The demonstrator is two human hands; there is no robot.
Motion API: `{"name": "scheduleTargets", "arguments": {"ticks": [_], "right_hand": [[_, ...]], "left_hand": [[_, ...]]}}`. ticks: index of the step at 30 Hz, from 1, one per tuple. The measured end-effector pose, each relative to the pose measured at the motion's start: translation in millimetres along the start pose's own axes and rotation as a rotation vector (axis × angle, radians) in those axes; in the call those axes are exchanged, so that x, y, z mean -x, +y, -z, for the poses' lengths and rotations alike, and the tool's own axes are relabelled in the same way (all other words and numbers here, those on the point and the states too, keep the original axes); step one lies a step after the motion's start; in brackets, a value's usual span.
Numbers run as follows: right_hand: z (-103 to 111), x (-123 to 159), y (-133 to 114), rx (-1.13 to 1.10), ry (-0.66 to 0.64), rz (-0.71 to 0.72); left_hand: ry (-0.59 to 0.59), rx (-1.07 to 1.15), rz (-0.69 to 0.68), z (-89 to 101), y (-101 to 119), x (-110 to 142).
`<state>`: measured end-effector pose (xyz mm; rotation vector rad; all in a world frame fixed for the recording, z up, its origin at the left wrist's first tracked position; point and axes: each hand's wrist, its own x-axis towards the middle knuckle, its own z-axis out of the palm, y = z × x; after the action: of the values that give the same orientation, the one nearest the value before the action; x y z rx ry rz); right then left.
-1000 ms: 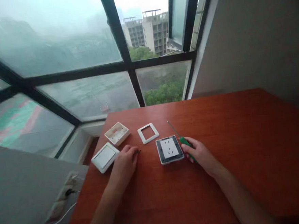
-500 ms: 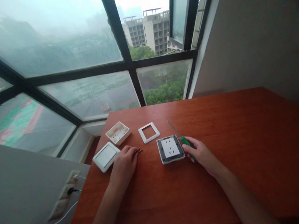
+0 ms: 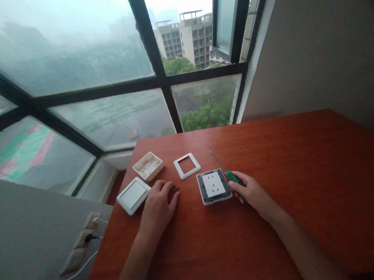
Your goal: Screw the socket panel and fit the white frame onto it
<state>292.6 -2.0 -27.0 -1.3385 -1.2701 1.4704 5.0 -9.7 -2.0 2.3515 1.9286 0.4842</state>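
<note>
My left hand [image 3: 158,204] rests palm down on the red-brown table [image 3: 304,170], fingers together over small dark screws [image 3: 174,188] at its fingertips. A white switch [image 3: 133,195] lies just left of it. My right hand [image 3: 251,192] lies on the green handle of a screwdriver [image 3: 230,174], whose thin shaft points away to the upper left. Between the hands sits a wall socket module [image 3: 213,186] with a white face and grey frame.
A white back box [image 3: 148,165] and a white square frame [image 3: 186,165] lie beyond the hands. The table's left edge drops to a wall with sockets and a cable [image 3: 82,243]. Large windows stand behind; a grey wall is on the right.
My left hand has slid slightly right and forward, its fingers now covering more of the small screws. My right hand has barely moved.
</note>
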Motion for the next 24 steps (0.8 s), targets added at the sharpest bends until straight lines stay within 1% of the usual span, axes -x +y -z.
{"name": "scheduleTargets", "arguments": {"ticks": [5, 12, 18, 22, 24], "right_hand": [[0.8, -0.9, 3.0, 0.005, -0.003, 0.001], [0.6, 0.0, 3.0, 0.016, 0.0, -0.002], [0.5, 0.0, 1.6, 0.021, 0.002, -0.002], [0.8, -0.7, 3.1, 0.029, 0.006, -0.002], [0.7, -0.9, 3.6, 0.033, 0.006, 0.0]], "left_hand": [[-0.001, -0.004, -0.031, -4.9, -0.8, -7.5], [0.055, -0.057, 0.028, -9.4, -7.9, -6.9], [0.083, -0.07, 0.053, -1.4, -2.1, 1.5], [0.061, -0.157, 0.119, 5.5, 0.4, 10.7], [0.028, -0.222, 0.162, 6.9, 1.3, 14.0]]}}
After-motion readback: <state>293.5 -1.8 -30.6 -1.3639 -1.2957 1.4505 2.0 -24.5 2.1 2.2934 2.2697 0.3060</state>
